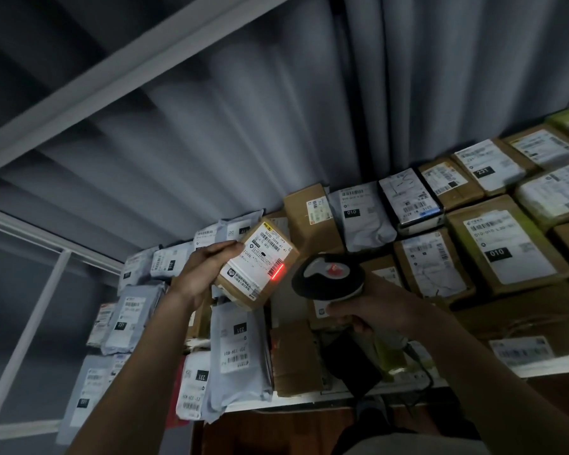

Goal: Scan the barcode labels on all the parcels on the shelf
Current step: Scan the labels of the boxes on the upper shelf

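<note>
While the left hand (201,274) grips a box (257,264) above the shelf (309,400) and the right hand (372,307) clasps the scanner (327,274), any tilt could slide the red beam (277,271) off the barcode.

We see a white shelf (539,367) crossing the lower half of the frame, its front edge pale and bare at lower right. Grey poly mailers (240,353) with white labels lie packed on its left part, overlapping one another. Brown cardboard boxes (506,247) fill the centre and right, label side up, set edge to edge in rows reaching the upper right. A black-wrapped parcel (411,200) lies among them, near the corrugated back wall.
</note>
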